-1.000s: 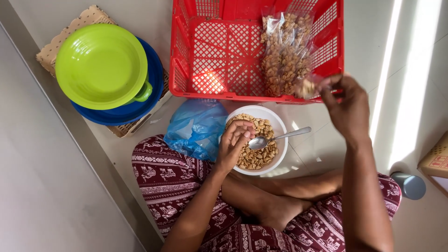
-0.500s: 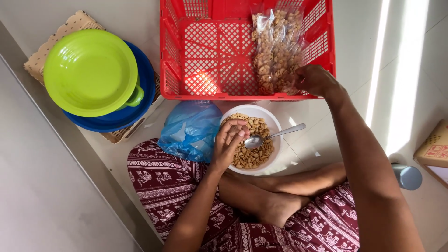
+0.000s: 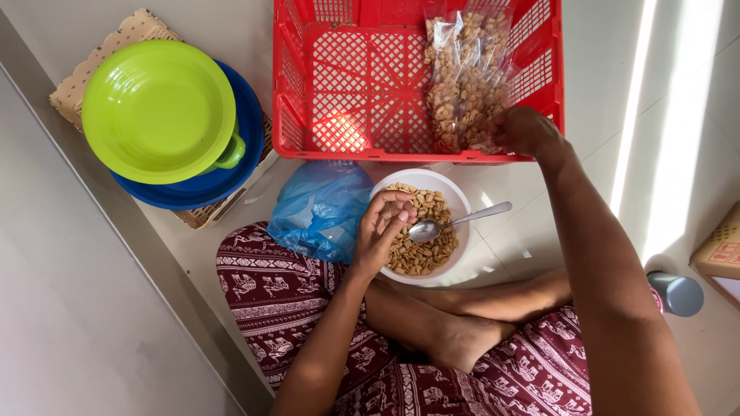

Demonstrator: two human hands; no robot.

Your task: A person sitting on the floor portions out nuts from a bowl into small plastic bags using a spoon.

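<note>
A white bowl (image 3: 456, 202) of peanuts sits on the floor before my crossed legs, with a metal spoon (image 3: 455, 225) resting in it. My left hand (image 3: 383, 229) hovers over the bowl's left side, fingers pinched on a few peanuts. My right hand (image 3: 524, 131) reaches into the red plastic basket (image 3: 351, 85) and touches the lower end of a clear bag of peanuts (image 3: 466, 73) lying inside it.
A crumpled blue plastic bag (image 3: 320, 208) lies left of the bowl. A green bowl (image 3: 158, 112) is stacked on a blue bowl (image 3: 247, 139) over a woven mat at left. A grey cylinder (image 3: 677, 293) and a cardboard box (image 3: 721, 250) stand at right.
My right hand went from above the basket's front rim down into the basket, onto the clear bag. The left hand stayed over the bowl.
</note>
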